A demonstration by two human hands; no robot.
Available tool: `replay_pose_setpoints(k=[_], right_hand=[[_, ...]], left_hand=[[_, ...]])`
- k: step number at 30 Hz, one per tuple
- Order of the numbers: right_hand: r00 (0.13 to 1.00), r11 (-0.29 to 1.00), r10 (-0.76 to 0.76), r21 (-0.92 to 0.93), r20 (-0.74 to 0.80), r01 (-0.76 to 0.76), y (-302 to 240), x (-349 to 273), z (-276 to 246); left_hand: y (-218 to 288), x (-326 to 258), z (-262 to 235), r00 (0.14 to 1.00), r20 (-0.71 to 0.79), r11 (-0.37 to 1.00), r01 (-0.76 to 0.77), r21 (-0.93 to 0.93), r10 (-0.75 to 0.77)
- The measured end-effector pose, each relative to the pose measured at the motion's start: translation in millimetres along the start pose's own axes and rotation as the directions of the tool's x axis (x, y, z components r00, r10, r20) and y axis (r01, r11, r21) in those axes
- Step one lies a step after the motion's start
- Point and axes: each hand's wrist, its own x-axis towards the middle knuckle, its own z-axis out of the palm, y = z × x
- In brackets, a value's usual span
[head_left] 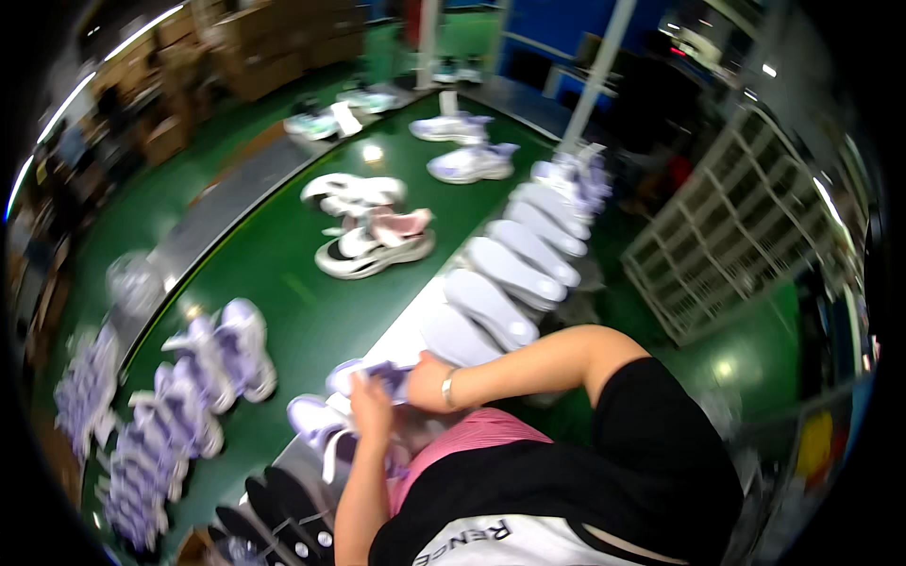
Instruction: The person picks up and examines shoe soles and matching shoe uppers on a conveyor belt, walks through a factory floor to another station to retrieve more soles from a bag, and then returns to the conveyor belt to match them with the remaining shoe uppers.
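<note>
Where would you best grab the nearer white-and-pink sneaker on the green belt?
Probably by its raised pink end, coming from the right: the sneaker seems to rest sole-down, that end stands highest, and another white shoe lies beyond its far side.

Held shoe (pixel 394 375): being gripped, partly covered
Shoe colours: showing lilac and white, blurring
Shoe pose: leaning or lying level, cannot tell
Shoe place: sitting near the white ledge (pixel 404 345)
</note>
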Motion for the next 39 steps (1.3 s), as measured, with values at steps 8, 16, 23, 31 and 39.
replay_pose_setpoints(k=[8, 16, 23, 31, 39], right_hand=[[0.971, 0.964, 0.121, 0.209, 0.205, -0.164, 2, 19, 78], [0.950, 0.989, -0.081, 0.146, 0.301, 0.038, 16, 39, 95], [0.914, 0.993, -0.113, 0.086, 0.389, 0.086, 18, 42, 72], [0.824, 0.963, -0.267, 0.163, 0.501, 0.213, 12, -16, 19], [0.880, 0.981, -0.167, 0.164, 0.444, 0.104, -14, -47, 9]], left_hand=[[-20, -18, 53, 0.994, 0.086, 0.993, 0.073, -0.090, -0.065], [0, -26, 34, 0.996, 0.021, 0.948, 0.086, -0.306, -0.083], [-1, -14, 35, 0.996, 0.026, 0.951, 0.090, -0.297, -0.087], [-1, -14, 32, 0.990, 0.007, 0.968, 0.141, -0.209, -0.142], [37, -66, -3, 0.960, -0.239, 0.968, 0.087, -0.235, -0.144]])
